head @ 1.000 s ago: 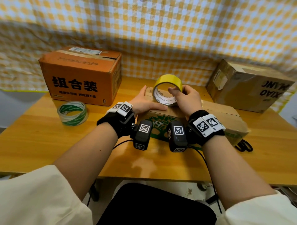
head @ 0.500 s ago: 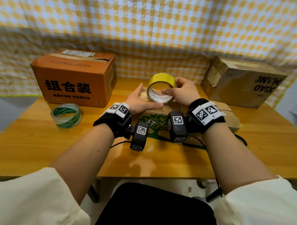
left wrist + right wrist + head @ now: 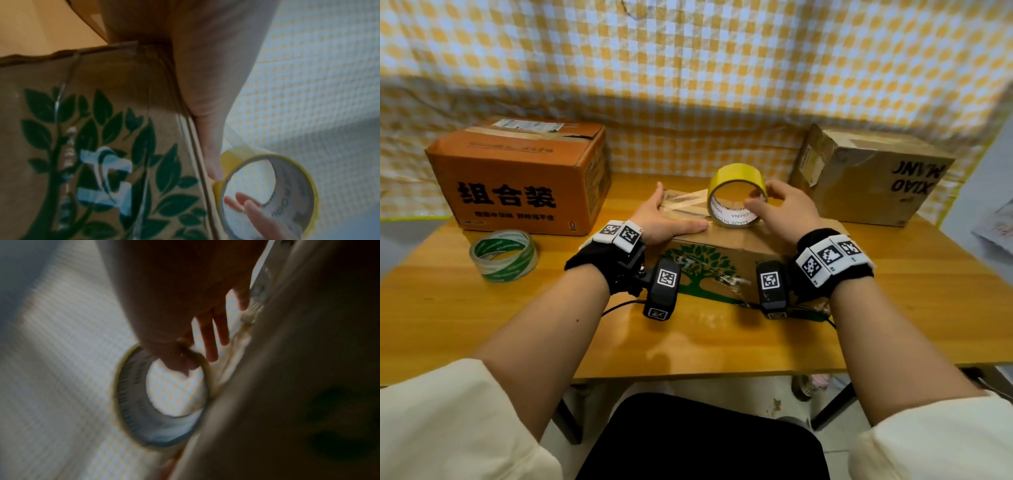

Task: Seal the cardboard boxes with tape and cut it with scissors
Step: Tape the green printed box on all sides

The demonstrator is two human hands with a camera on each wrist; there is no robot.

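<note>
Tree box [image 3: 709,270], cardboard with a green tree print on its near face, sits mid-table [image 3: 914,308] and serves as landmark. Left hand [image 3: 664,219] lies flat on the left part of the box top, fingers straight and together, thumb stretched along the near top edge toward the roll; it grips nothing. Yellow roll [image 3: 736,195] stands on edge on the box top, just right of the left thumb tip, open core facing the person, printed white liner visible inside. Right hand [image 3: 787,212] is at the right side of the roll: thumb reaches into the core, fingers curl over the outer rim, so the hand pinches the roll's wall. Right wrist view, blurred, shows the same, thumb inside the ring. Left wrist view shows the roll [image 3: 267,186] resting at the box's top edge, with right fingertips [image 3: 242,201] seen through the core, and clear strips of old tape shining on the tree print. A pale tape strip [image 3: 681,205] crosses the box top under the left hand's fingers. Orange box [image 3: 517,178] stands behind and left of the tree box, closed, label on top. Green-printed clear roll [image 3: 503,255] lies flat to the left of the tree box, in front of the orange box. Brown box [image 3: 869,174] stands behind and right, tilted, black lettering on its side. Checked cloth [image 3: 688,68] hangs behind all boxes. Scissors: not visible.
</note>
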